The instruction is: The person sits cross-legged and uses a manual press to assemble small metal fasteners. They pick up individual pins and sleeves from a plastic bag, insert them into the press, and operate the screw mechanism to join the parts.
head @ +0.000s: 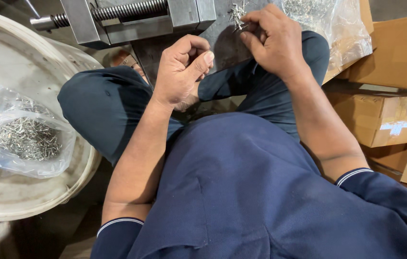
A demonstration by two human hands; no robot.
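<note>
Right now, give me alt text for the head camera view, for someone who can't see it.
Seen from above, a seated person in dark blue pinches a small cluster of metal pins in the right hand, with the left hand loosely curled beside it, below a metal vise. A clear bag of pins lies in a white tub; cardboard boxes are stacked opposite.

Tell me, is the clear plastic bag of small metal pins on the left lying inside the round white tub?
Yes, the clear plastic bag of small metal pins lies inside the round white tub.
</note>
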